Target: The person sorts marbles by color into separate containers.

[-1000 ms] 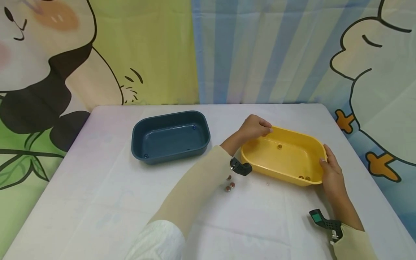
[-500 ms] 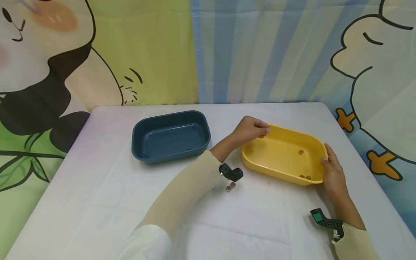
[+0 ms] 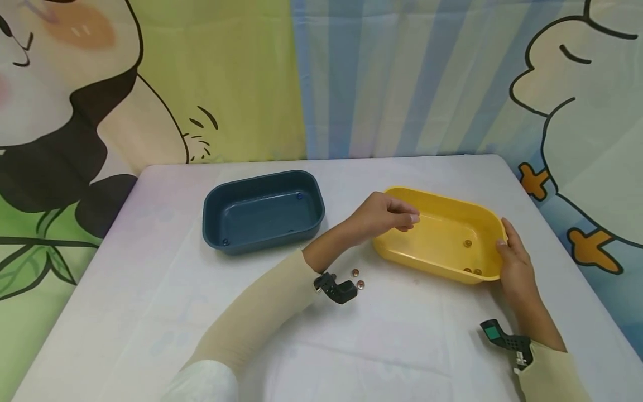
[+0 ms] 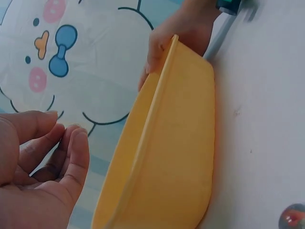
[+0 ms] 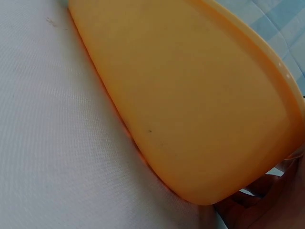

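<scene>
My left hand (image 3: pixel 384 215) hovers over the left end of a yellow plastic tub (image 3: pixel 427 245), fingers loosely bent. In the left wrist view its thumb and fingertips are apart, with nothing visible between them. The right hand (image 3: pixel 516 262) grips the tub's right end, thumb by the rim and fingers round the outside. Inside the tub, towards that end, lie an amber marble (image 3: pixel 468 243) and two more close together by the near wall. Reddish marbles (image 3: pixel 360 285) sit on the white cloth beside the left wrist, which partly hides one of them.
A dark blue tub (image 3: pixel 263 215) stands left of the yellow one, with a few small blue marbles (image 3: pixel 299 196) in it. White cloth (image 3: pixel 382 346) covers the table. Printed curtains (image 3: pixel 341 84) hang behind the table's back edge.
My left hand has drawn back from the yellow tub's far rim, towards me. One amber marble has rolled rightwards inside the tub. The right hand has kept its hold.
</scene>
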